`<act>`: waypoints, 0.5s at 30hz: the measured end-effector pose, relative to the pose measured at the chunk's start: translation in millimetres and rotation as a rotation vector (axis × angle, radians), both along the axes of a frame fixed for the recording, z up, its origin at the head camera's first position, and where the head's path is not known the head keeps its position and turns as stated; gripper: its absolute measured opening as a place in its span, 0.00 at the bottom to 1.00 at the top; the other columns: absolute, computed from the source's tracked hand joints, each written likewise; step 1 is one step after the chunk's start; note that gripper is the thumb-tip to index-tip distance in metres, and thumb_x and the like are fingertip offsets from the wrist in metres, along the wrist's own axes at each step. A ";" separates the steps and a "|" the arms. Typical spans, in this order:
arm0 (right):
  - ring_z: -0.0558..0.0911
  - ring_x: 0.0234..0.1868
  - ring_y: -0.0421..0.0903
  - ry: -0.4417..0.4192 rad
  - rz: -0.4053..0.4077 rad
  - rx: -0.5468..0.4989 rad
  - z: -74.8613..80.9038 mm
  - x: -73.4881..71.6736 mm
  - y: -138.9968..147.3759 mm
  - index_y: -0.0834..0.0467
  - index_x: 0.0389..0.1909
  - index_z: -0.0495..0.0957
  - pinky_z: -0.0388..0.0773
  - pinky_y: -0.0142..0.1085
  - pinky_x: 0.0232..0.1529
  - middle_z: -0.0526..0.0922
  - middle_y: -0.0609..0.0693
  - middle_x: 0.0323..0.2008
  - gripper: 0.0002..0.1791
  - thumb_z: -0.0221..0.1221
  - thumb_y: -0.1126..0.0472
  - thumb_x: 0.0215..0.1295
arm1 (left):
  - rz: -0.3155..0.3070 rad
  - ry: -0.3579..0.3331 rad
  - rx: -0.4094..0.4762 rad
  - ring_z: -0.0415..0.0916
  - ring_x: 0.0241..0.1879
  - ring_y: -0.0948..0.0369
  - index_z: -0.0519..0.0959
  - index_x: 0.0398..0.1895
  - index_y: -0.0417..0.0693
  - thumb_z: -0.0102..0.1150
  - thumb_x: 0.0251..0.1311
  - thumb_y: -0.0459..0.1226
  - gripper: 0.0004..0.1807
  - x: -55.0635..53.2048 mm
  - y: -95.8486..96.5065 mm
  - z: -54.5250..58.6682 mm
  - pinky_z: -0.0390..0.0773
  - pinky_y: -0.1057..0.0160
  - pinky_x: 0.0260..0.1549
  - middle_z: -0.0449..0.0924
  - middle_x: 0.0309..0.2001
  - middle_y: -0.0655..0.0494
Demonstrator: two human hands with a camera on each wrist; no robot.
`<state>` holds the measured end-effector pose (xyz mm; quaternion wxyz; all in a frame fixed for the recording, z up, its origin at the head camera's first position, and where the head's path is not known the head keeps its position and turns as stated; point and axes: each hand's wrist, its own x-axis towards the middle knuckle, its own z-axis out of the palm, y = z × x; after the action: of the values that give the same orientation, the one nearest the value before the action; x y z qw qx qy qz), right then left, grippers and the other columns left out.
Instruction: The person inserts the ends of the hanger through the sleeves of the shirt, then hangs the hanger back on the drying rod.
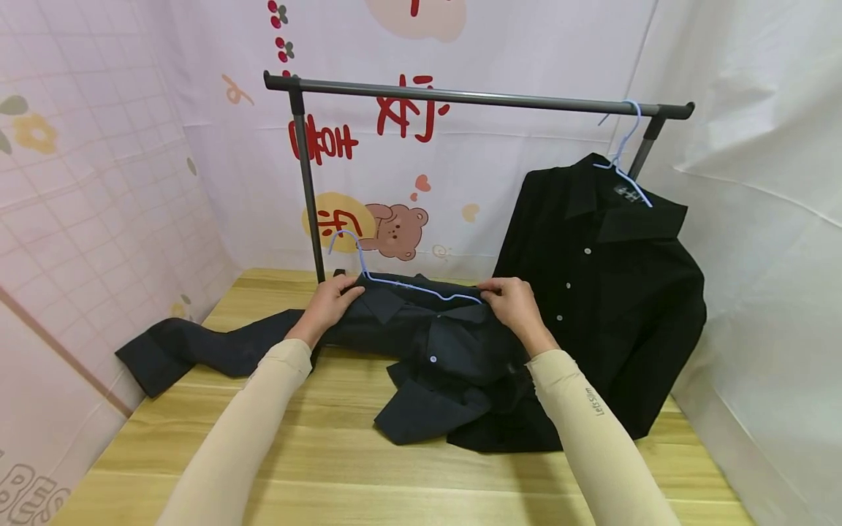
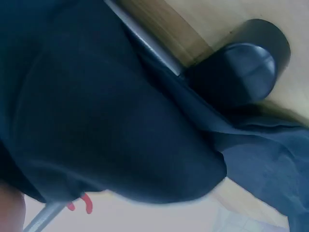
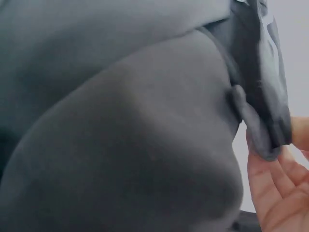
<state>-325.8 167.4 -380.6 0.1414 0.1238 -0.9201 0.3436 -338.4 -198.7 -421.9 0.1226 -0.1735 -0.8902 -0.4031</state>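
At the foot of the clothes rack (image 1: 480, 96), pinching the dark button-up shirt (image 1: 460, 343) with left hand (image 1: 327, 303) and right hand (image 1: 514, 301), perhaps risking, by loosening either pinch, a slide of the blue hanger (image 1: 411, 286) out of the slack neckline.

Soft, even light filled the head view, brightest on the white sheet (image 1: 750, 95) at the upper right. Faint shadows fell on the table (image 1: 395, 482) beside the sleeves (image 1: 605, 446) at the lower centre, and a thin gleam ran along the rail (image 1: 493, 97) near the top. The black shirt (image 1: 647, 307) at the right lost most of its folds in darkness. The left wrist view was dimmer and bluish, the dark shirt (image 2: 120, 116) blurred across it, with glare on a black cylinder (image 2: 244, 70) at the upper right. The right wrist view looked hazy and grey, the dark shirt out of focus, the fingers (image 3: 267, 191) at the lower right lit more warmly.
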 end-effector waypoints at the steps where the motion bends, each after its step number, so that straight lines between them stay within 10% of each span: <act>1: 0.83 0.44 0.53 0.017 -0.015 0.016 0.1 0.8 -2.3 0.59 0.45 0.87 0.79 0.47 0.46 0.87 0.55 0.43 0.10 0.62 0.65 0.68 | 0.008 0.039 -0.018 0.75 0.51 0.46 0.81 0.55 0.41 0.55 0.72 0.37 0.15 -0.7 1.4 -0.6 0.73 0.46 0.52 0.79 0.47 0.43; 9: 0.78 0.35 0.54 0.208 -0.169 0.048 9.4 11.9 -29.0 0.64 0.42 0.85 0.76 0.49 0.39 0.79 0.57 0.33 0.11 0.59 0.68 0.61 | 0.139 0.331 -0.061 0.78 0.42 0.48 0.84 0.52 0.40 0.61 0.68 0.36 0.13 3.6 27.4 6.7 0.76 0.49 0.43 0.81 0.40 0.45; 15: 0.75 0.31 0.51 0.230 -0.119 0.027 7.2 24.8 -66.0 0.63 0.48 0.83 0.73 0.44 0.34 0.77 0.54 0.29 0.15 0.59 0.69 0.60 | 0.148 0.454 -0.096 0.81 0.41 0.50 0.86 0.48 0.41 0.65 0.64 0.33 0.11 11.9 54.0 11.7 0.78 0.51 0.43 0.83 0.39 0.48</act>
<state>-301.0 101.4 -373.4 0.2643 0.1095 -0.9080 0.3060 -326.5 -144.8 -410.2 0.3405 -0.1994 -0.8682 -0.3009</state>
